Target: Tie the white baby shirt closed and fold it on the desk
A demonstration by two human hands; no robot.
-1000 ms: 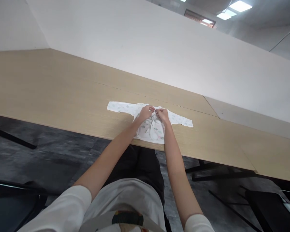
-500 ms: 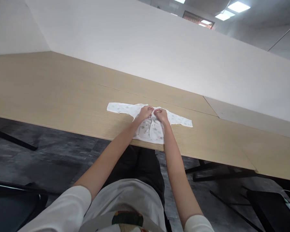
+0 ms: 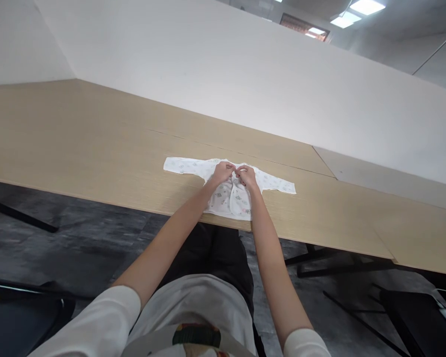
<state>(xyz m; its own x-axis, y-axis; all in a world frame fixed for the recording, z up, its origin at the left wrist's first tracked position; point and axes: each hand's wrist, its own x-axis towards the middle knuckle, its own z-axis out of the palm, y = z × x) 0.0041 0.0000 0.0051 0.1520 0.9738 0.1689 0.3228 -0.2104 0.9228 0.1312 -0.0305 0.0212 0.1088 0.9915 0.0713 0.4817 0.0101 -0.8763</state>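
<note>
Little had changed over the last second: the small white printed baby shirt [image 3: 228,186] lay flat on the light wooden table [image 3: 96,144], one sleeve spread out to each side of the hands. The left hand [image 3: 223,173] and right hand [image 3: 247,176] stayed together, fingertips pinching the front opening near the neckline; probably fastening, barely progressed.

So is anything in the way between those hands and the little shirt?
Nothing visible. Both the left hand and the right hand already pinch the shirt at its neck, and it lies flat on the table.
</note>
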